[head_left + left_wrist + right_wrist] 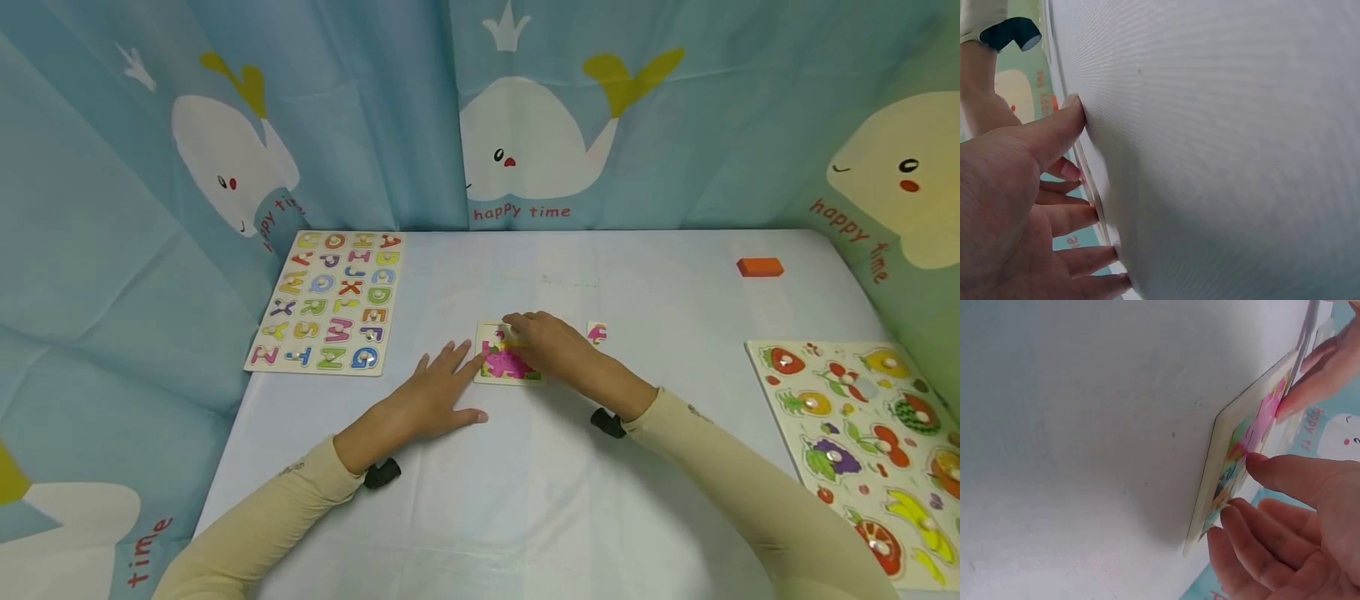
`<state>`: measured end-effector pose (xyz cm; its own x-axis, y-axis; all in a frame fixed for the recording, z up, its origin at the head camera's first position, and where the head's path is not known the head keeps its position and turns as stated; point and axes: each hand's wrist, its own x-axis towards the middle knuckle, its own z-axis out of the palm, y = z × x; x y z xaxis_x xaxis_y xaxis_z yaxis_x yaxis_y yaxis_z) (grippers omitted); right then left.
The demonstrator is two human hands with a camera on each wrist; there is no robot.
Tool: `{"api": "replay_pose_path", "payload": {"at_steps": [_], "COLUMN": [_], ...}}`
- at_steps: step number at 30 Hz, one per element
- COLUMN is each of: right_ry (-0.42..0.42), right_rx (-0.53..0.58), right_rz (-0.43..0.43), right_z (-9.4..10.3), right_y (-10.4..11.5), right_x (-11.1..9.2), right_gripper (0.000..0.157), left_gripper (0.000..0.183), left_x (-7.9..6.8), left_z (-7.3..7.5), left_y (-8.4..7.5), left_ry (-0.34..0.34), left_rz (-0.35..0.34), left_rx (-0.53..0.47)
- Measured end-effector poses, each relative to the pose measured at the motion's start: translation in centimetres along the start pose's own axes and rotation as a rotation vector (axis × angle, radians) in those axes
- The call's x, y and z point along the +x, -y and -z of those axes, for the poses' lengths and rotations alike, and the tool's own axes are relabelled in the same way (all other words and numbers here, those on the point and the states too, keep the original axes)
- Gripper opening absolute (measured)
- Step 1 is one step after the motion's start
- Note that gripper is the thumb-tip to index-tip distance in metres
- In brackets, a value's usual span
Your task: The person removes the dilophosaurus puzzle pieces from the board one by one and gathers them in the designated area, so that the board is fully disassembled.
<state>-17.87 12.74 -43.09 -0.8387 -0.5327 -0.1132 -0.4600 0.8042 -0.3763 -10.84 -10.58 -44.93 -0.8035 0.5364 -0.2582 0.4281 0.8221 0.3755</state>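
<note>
So the right hand [551,346] is over the puzzle [504,365], thumb on the picture, fingers loosely bent by its border. Can't tell if there's a bit pinched in there; the fingers block it. Left hand [431,400] is spread wide and holding nothing, forefinger touching the puzzle's left side.

What could go wrong, imo: the puzzle is small and only that one forefinger steadies it on the left, so a hard sideways shove from the right thumb could slide or spin it. Pressing near one border might tip the opposite side up too. And the loose piece [597,332] is just off the right hand's outer side, near the wrist, so a careless swing outward could knock it away.

Room-wise it's pretty comfy. Bare table [465,517] between the forearms, plus a good strip past the fingertips before the far edge and the curtain [360,150]. The letter board [322,304] limits a wide move left of the left hand. Out right of the right hand, the fruit board [862,433] and block [761,267] are both well apart from it.
</note>
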Motion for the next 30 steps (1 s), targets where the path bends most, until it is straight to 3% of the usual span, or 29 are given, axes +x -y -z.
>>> {"api": "replay_pose_path", "payload": {"at_steps": [9,23,30], "right_ry": [-0.087,0.051,0.055], "right_rx": [-0.091,-0.014,0.012], "right_rz": [0.112,0.062,0.069], "right_z": [-0.4,0.1,0.2], "right_y": [-0.1,-0.4,-0.5], "right_x": [0.0,0.9,0.9], "right_gripper": [0.047,0.046,0.044], "left_gripper": [0.092,0.092,0.092], "left_x": [0.0,-0.1,-0.1], "left_z": [0.0,0.0,0.1], "left_y": [-0.1,0.0,0.0], "left_ry": [0.009,-0.004,-0.004], "left_rz": [0.004,-0.004,-0.010], "left_rx": [0.006,0.002,0.002]}}
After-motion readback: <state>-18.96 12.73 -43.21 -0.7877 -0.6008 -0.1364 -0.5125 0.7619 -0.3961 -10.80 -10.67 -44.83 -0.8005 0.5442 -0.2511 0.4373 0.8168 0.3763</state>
